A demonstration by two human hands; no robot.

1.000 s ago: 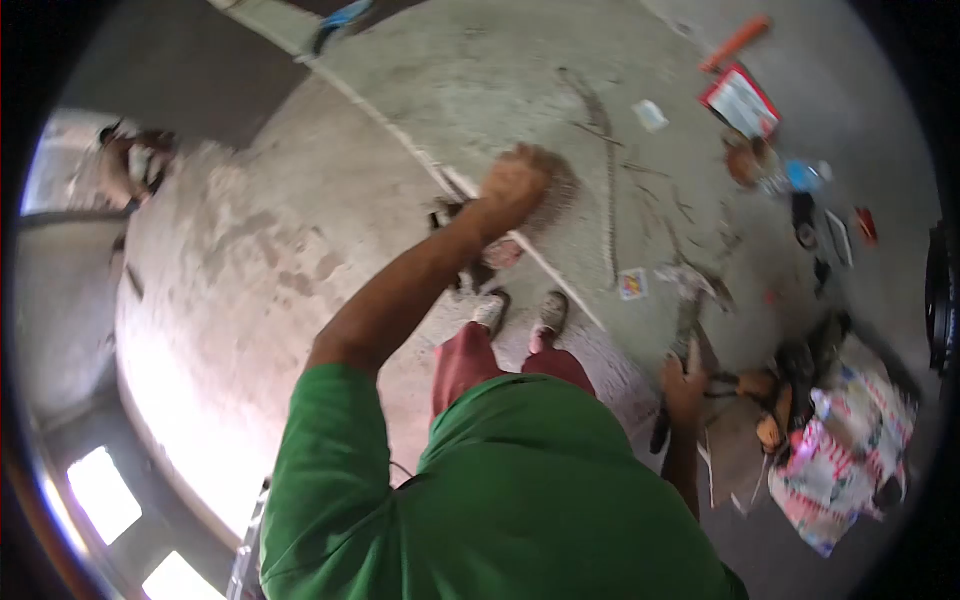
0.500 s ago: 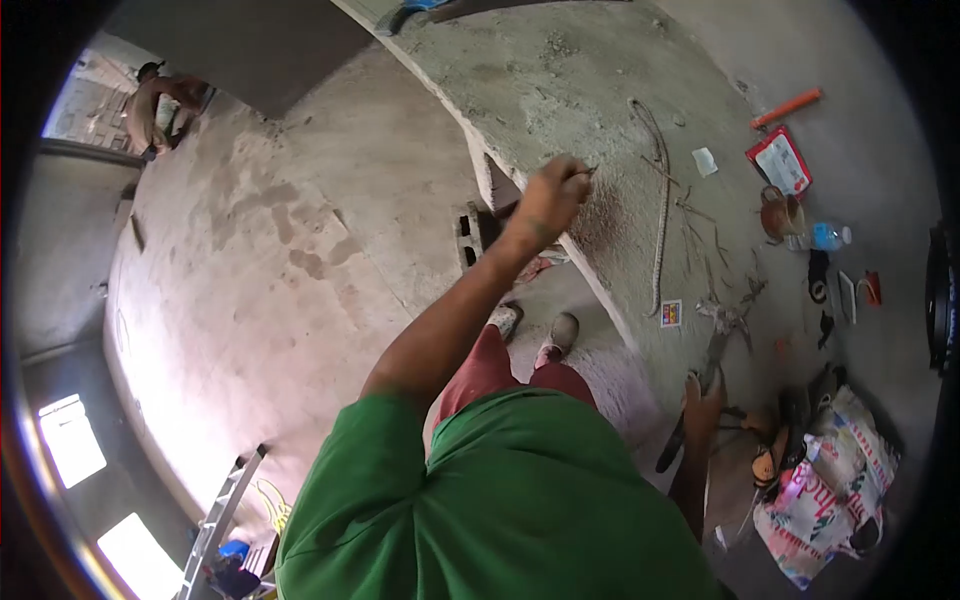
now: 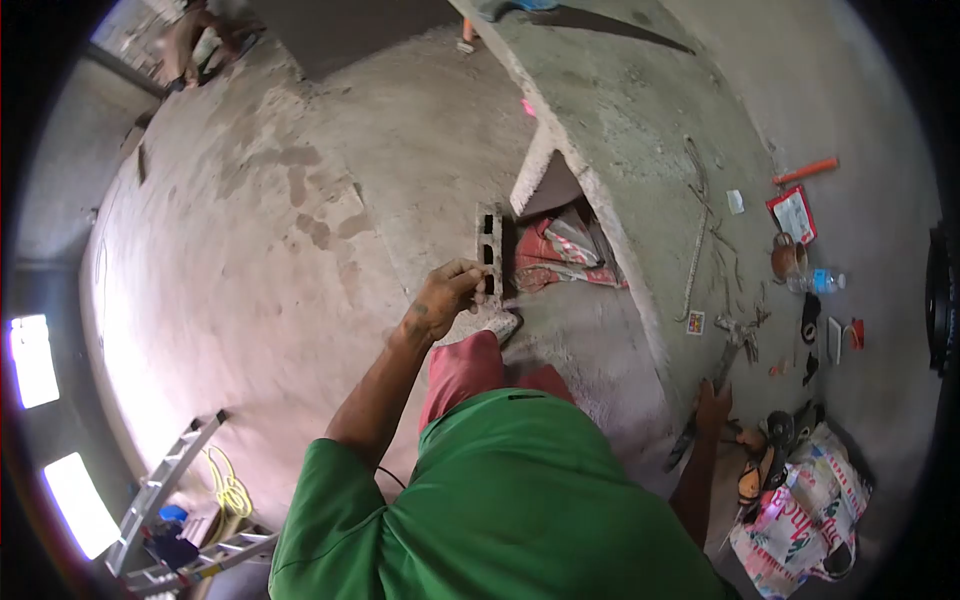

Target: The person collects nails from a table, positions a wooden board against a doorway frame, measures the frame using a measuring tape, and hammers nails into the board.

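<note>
The slab (image 3: 640,150) is rough, matt concrete; the bottle (image 3: 826,280), clear plastic.

An unfinished building site; raw concrete slab (image 3: 640,170); hollow block (image 3: 488,240); stepladder (image 3: 158,487).

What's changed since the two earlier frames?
The left hand has moved from over the rough grey concrete slab, left and back toward the body, near the grey hollow block; whether it holds anything is unclear. The right hand still grips the long grey-and-black tool.
</note>
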